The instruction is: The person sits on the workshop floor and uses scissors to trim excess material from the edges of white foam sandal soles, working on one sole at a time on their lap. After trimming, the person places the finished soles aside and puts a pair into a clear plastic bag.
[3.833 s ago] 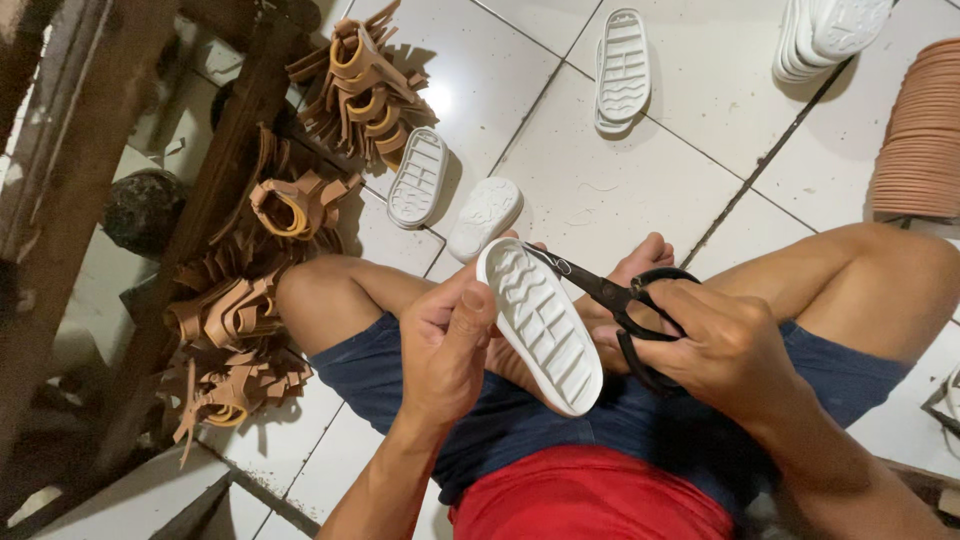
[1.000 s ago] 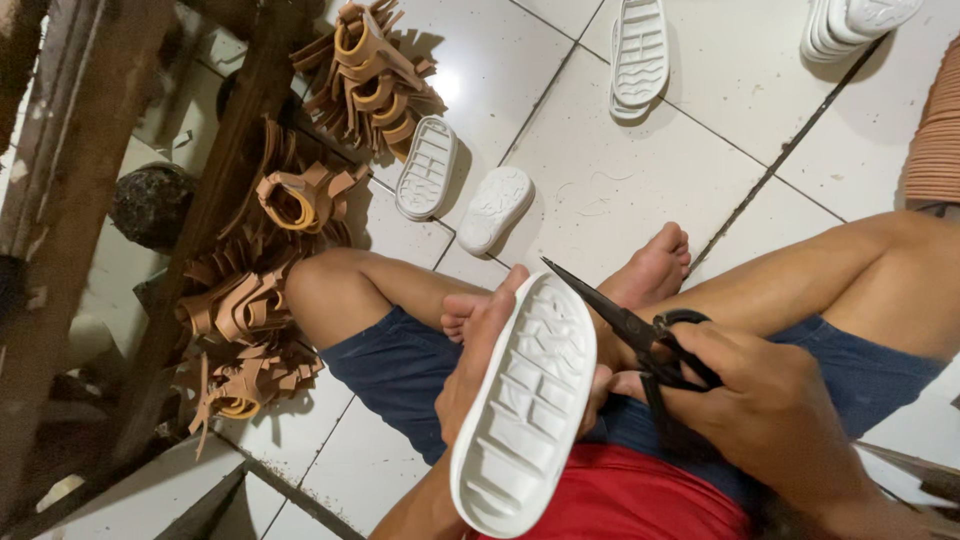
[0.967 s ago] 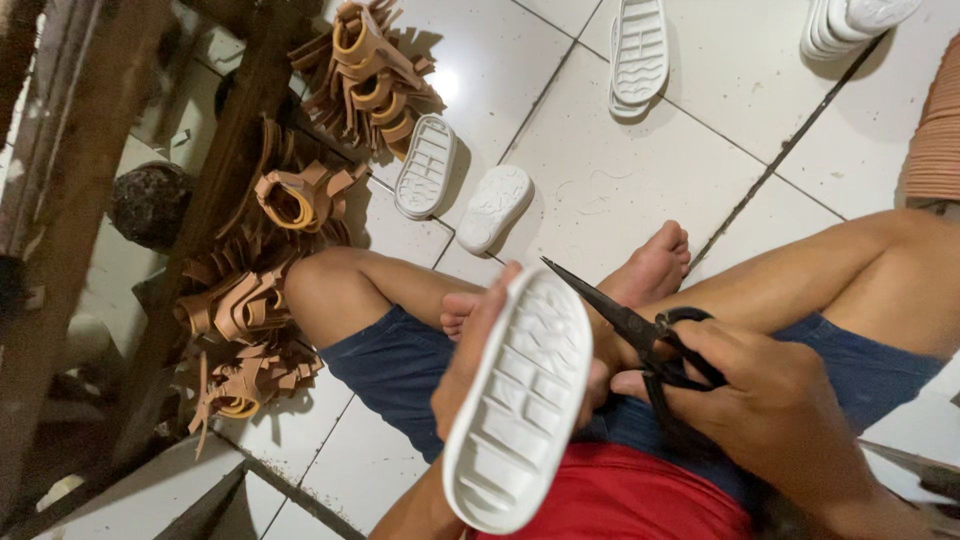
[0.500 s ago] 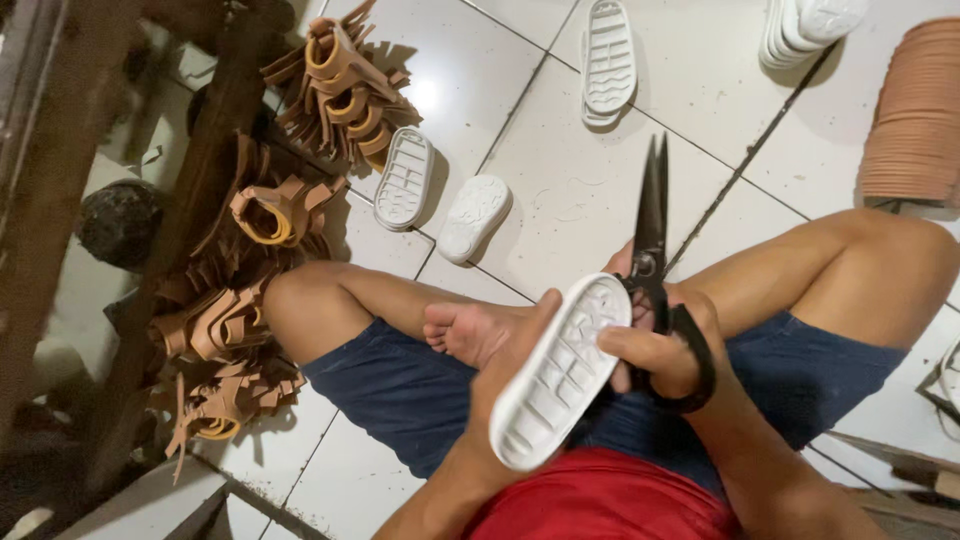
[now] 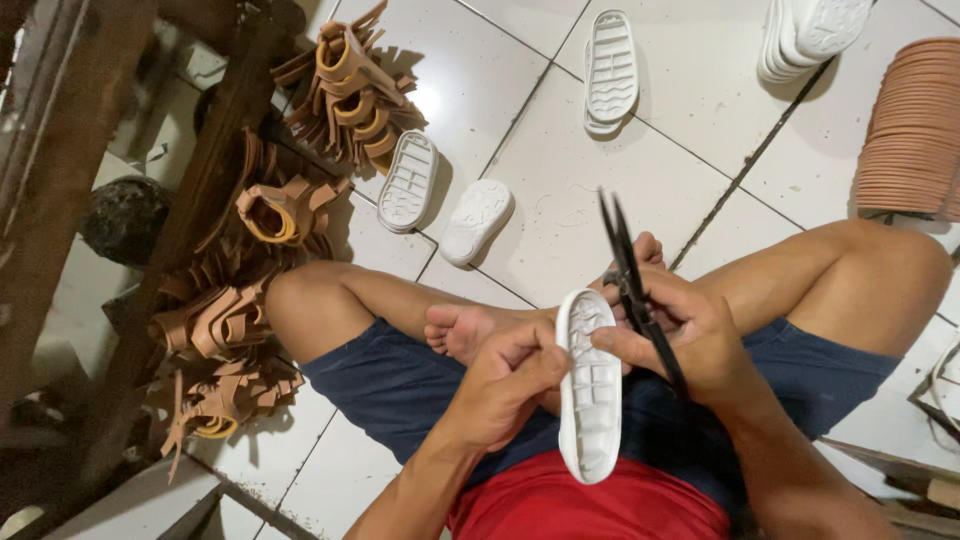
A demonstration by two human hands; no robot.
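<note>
The left hand (image 5: 500, 385) has its grip closed on a white shoe sole (image 5: 590, 385), tread side up, held over the lap of the person sitting cross-legged on the white tiled floor (image 5: 560, 180). The right hand (image 5: 690, 335) touches the sole's right edge with its fingertips and is closed around the handles of black scissors (image 5: 630, 275), blades together and pointing away from the body. Ahead of the knees the floor is mostly open; two white soles (image 5: 440, 200) lie near the left knee, another (image 5: 610, 70) farther off. Tan leather straps (image 5: 250, 260) crowd the left edge beside a dark wooden frame (image 5: 200, 190); a stack of tan insoles (image 5: 915, 130) sits far right
</note>
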